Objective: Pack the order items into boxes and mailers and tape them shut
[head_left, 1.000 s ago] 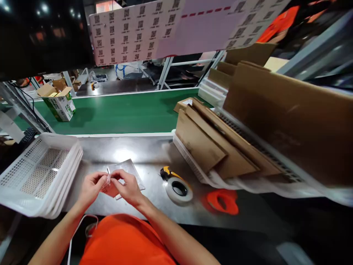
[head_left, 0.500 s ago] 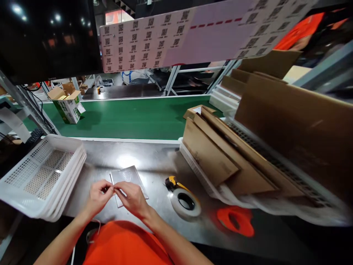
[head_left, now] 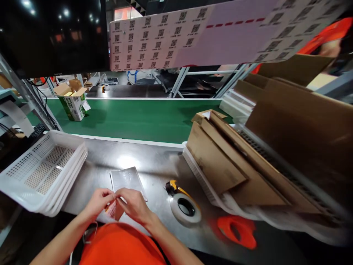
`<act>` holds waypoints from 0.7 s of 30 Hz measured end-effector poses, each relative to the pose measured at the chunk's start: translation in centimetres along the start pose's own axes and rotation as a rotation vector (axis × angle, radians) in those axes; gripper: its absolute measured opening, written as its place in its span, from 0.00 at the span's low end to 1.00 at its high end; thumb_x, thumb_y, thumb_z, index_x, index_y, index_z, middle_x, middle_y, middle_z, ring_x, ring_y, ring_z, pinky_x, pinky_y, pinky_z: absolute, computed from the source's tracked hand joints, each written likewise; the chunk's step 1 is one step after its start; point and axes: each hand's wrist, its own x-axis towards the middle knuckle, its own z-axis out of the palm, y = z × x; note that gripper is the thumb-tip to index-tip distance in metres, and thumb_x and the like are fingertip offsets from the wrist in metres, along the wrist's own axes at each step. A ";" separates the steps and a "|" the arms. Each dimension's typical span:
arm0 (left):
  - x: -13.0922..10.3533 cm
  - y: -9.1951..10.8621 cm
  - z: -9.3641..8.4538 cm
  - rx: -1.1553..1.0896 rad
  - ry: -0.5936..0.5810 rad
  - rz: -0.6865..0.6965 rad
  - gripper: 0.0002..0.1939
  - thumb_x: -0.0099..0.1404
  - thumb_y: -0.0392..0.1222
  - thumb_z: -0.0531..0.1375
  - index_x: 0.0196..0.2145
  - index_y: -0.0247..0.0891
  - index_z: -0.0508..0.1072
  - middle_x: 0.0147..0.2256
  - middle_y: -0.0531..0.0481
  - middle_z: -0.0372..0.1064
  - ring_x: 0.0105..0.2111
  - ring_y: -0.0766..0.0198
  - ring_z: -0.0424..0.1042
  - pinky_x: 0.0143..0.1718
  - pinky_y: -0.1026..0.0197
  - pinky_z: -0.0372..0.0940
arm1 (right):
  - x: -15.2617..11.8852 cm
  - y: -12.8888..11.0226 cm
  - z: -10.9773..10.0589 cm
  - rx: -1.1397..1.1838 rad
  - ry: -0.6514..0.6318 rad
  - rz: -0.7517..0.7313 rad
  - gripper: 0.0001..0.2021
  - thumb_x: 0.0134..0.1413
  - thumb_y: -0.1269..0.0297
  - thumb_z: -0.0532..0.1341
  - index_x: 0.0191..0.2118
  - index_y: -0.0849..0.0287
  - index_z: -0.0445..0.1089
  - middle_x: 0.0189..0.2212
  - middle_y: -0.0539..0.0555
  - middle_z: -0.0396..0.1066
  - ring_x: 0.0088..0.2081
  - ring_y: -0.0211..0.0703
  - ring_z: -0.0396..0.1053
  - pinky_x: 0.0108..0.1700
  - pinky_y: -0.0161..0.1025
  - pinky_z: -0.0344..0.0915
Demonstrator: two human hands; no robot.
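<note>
My left hand and my right hand meet at the fingertips close to my body, both closed in a pinch. A small piece with red-and-white print hangs below and between the fingers; its kind is unclear, and the hands partly cover it. Just beyond them, a clear flat plastic sleeve lies on the metal table. To the right of the right hand is a tape dispenser with a yellow handle, against a roll of clear tape.
Stacked white baskets stand at left. Cardboard sheets fill a white crate at right, near an orange ring-shaped object. Behind the table runs a green conveyor belt carrying an open carton. A monitor and code board hang above.
My hands have come slightly down toward my body, still together. The red-and-white printed piece now shows beneath the fingers. The view has shifted slightly left.
</note>
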 end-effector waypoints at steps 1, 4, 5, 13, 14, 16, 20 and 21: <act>-0.2 0.1 0.0 -0.022 -0.020 -0.014 0.36 0.45 0.74 0.75 0.29 0.34 0.81 0.23 0.54 0.69 0.24 0.68 0.63 0.27 0.65 0.58 | 0.1 -0.1 -0.2 0.055 0.003 0.030 0.06 0.66 0.73 0.62 0.41 0.55 0.75 0.35 0.51 0.83 0.35 0.41 0.80 0.38 0.34 0.72; -0.7 0.7 -0.3 -0.078 -0.090 -0.077 0.37 0.42 0.74 0.77 0.30 0.34 0.81 0.28 0.51 0.74 0.29 0.65 0.71 0.33 0.63 0.66 | 0.6 -0.4 -1.0 0.182 -0.012 0.059 0.07 0.62 0.75 0.62 0.38 0.54 0.73 0.32 0.49 0.79 0.32 0.40 0.76 0.36 0.34 0.71; -0.8 0.8 -0.4 -0.085 -0.111 -0.098 0.36 0.42 0.72 0.78 0.30 0.34 0.82 0.29 0.49 0.76 0.30 0.64 0.73 0.34 0.63 0.67 | 0.8 -0.4 -1.3 0.193 -0.033 0.028 0.07 0.62 0.75 0.62 0.38 0.54 0.72 0.33 0.50 0.78 0.33 0.40 0.75 0.36 0.34 0.71; -0.7 -1.7 1.1 0.006 -0.149 -0.196 0.15 0.54 0.54 0.68 0.28 0.38 0.75 0.25 0.54 0.72 0.25 0.66 0.70 0.30 0.65 0.65 | -0.6 -0.4 -3.3 0.070 -0.148 -0.215 0.03 0.66 0.67 0.64 0.39 0.52 0.73 0.43 0.55 0.80 0.41 0.44 0.76 0.44 0.40 0.74; -0.2 -2.6 1.3 0.111 -0.127 -0.195 0.14 0.58 0.54 0.64 0.28 0.39 0.73 0.24 0.55 0.70 0.24 0.66 0.69 0.28 0.65 0.64 | -1.2 -0.7 -3.5 0.108 -0.147 -0.224 0.04 0.66 0.69 0.62 0.39 0.52 0.73 0.42 0.54 0.81 0.41 0.44 0.77 0.45 0.42 0.74; 1.0 -4.4 1.2 0.378 -0.078 -0.185 0.13 0.62 0.52 0.59 0.26 0.41 0.70 0.22 0.56 0.66 0.23 0.64 0.67 0.25 0.65 0.60 | -2.7 -1.1 -4.1 0.232 -0.104 -0.187 0.06 0.66 0.72 0.61 0.40 0.52 0.71 0.39 0.54 0.81 0.40 0.44 0.78 0.47 0.43 0.75; 3.1 -7.9 -0.8 0.719 -0.039 -0.193 0.14 0.60 0.41 0.62 0.20 0.42 0.65 0.19 0.54 0.62 0.25 0.60 0.69 0.29 0.62 0.59 | -4.7 0.0 -4.6 0.478 0.190 0.220 0.03 0.69 0.64 0.63 0.40 0.53 0.71 0.37 0.56 0.81 0.39 0.46 0.79 0.47 0.47 0.77; 3.2 -8.7 -1.4 0.782 -0.042 -0.199 0.14 0.59 0.39 0.63 0.19 0.42 0.64 0.19 0.54 0.62 0.26 0.59 0.70 0.31 0.61 0.61 | -4.9 0.9 -4.5 0.511 0.295 0.350 0.06 0.69 0.60 0.65 0.39 0.54 0.71 0.37 0.57 0.81 0.39 0.47 0.78 0.47 0.48 0.77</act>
